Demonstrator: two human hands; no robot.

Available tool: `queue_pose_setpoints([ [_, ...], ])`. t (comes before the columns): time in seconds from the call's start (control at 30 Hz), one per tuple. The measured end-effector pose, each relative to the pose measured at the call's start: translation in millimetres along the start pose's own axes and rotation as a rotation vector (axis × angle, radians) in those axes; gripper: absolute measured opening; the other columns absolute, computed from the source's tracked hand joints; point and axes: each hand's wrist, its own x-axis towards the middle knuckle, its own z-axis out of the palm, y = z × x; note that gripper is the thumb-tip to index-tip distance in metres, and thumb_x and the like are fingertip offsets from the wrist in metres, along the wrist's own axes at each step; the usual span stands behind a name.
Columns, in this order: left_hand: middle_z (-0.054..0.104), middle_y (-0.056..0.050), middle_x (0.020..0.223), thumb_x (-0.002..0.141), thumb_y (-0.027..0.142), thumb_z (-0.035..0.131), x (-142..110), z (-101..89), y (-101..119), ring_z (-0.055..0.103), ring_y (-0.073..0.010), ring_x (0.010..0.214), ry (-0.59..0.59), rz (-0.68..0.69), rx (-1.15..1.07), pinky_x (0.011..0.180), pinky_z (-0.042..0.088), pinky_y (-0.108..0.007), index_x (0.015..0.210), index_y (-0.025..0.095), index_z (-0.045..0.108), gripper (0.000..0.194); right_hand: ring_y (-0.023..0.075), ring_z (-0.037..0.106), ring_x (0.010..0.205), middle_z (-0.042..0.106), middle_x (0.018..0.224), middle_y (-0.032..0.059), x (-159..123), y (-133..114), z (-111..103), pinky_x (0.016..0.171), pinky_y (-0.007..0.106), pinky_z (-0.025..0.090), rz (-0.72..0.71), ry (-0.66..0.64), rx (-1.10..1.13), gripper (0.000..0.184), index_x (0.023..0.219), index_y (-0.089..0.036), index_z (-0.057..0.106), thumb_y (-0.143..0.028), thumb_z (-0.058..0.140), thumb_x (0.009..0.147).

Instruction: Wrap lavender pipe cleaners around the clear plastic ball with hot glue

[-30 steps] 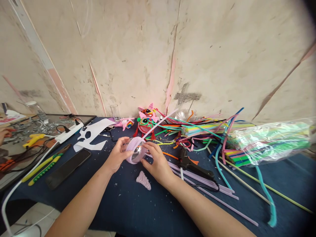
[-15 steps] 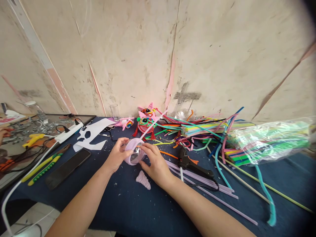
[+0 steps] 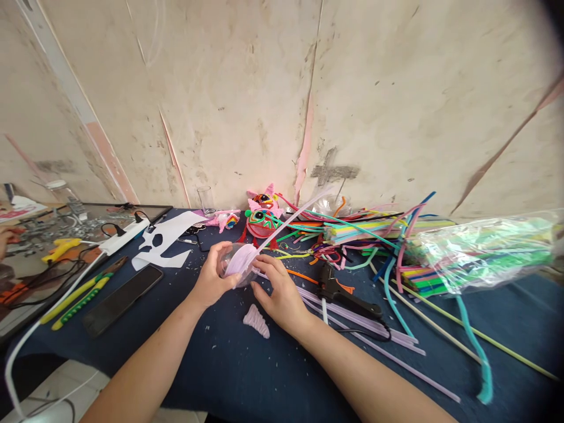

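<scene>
My left hand (image 3: 217,275) is closed round the left side of a clear plastic ball (image 3: 227,254). A lilac pipe cleaner (image 3: 245,258) lies in close rows over part of the ball, and its loose end sticks up to the right, past the hands. On the ball's right side, the fingers of my right hand (image 3: 277,289) curl against it near where the loose end leaves; their tips are partly hidden. Below the ball, a small lilac wrapped triangle piece (image 3: 256,321) lies on the dark blue cloth (image 3: 238,376).
A black hot glue gun (image 3: 346,296) rests on lilac pipe cleaners at right. Beyond are colourful pipe cleaner bundles (image 3: 480,252) and finished pink-eared figures (image 3: 263,220). At left lie a phone (image 3: 122,299), pliers (image 3: 81,294), cut white paper (image 3: 165,244) and a power strip (image 3: 126,236).
The ball has turned in my hands, so its wrapped side shows more towards me. The pipe cleaner's loose end has swung right and reaches further out.
</scene>
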Motion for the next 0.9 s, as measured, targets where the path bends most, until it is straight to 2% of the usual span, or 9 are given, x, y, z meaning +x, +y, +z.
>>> queue_pose_setpoints([
  [0.17,0.045,-0.012,0.132,0.064,0.023,0.072,-3.2,-1.8,-4.9,0.041,-0.0317,0.13,0.059,0.112,0.135,0.107,0.038,-0.05,0.125,0.023,0.043,0.068,0.0256,0.057,0.112,0.059,0.119,0.0126,1.2,-3.9,-1.1,0.092,0.045,0.051,0.079,0.009,0.098,0.032,0.111,-0.023,0.059,-0.014,0.055,0.081],
  [0.3,0.039,-0.011,0.136,0.065,0.021,0.072,-4.2,-2.5,-6.7,0.038,-0.0308,0.133,0.071,0.231,0.193,0.109,0.037,-0.05,0.125,0.026,0.042,0.067,0.0229,0.057,0.109,0.059,0.118,0.0099,4.9,-5.9,-2.6,0.086,0.04,0.053,0.158,0.049,0.271,0.037,0.117,-0.025,0.057,-0.015,0.056,0.081],
  [0.43,0.037,-0.01,0.135,0.066,0.02,0.072,-3.5,-3.1,-7.1,0.038,-0.0309,0.132,0.092,0.256,0.207,0.107,0.039,-0.051,0.127,0.027,0.041,0.069,0.0223,0.057,0.111,0.058,0.119,0.0078,7.5,-4.1,-4.4,0.087,0.038,0.051,0.21,0.042,0.426,0.03,0.111,-0.028,0.062,-0.021,0.058,0.082],
  [0.57,0.037,-0.01,0.135,0.065,0.019,0.072,-3.3,-4.6,-6.8,0.038,-0.0308,0.133,0.107,0.28,0.249,0.107,0.04,-0.05,0.129,0.028,0.041,0.071,0.0224,0.056,0.114,0.058,0.12,0.0078,7.2,-4.5,-4.0,0.088,0.038,0.051,0.225,0.036,0.451,0.025,0.105,-0.028,0.065,-0.022,0.058,0.081],
  [0.7,0.037,-0.01,0.137,0.064,0.018,0.074,-4.5,-5.2,-5.5,0.035,-0.0324,0.136,0.082,0.354,0.268,0.109,0.037,-0.049,0.128,0.028,0.044,0.072,0.0225,0.058,0.107,0.059,0.113,0.0088,7.6,-6.3,-1.6,0.083,0.037,0.053,0.258,0.105,0.439,0.022,0.103,-0.025,0.064,-0.026,0.058,0.082],
  [0.77,0.035,-0.011,0.14,0.063,0.016,0.074,-5.6,-3.9,-4.8,0.035,-0.0333,0.136,0.039,0.371,0.239,0.11,0.036,-0.05,0.129,0.028,0.043,0.074,0.0224,0.059,0.102,0.061,0.109,0.0084,9.3,-7.5,-1.4,0.081,0.036,0.053,0.35,0.143,0.491,0.023,0.103,-0.024,0.062,-0.031,0.06,0.081],
  [0.9,0.03,-0.012,0.147,0.064,0.013,0.073,-7.7,0.8,-3.7,0.032,-0.0329,0.139,-0.063,0.374,0.169,0.113,0.031,-0.052,0.131,0.028,0.041,0.076,0.0211,0.063,0.092,0.066,0.102,0.0058,14.5,-12.0,-4.1,0.08,0.036,0.053,0.586,0.151,0.626,0.039,0.107,-0.022,0.057,-0.037,0.069,0.074],
])
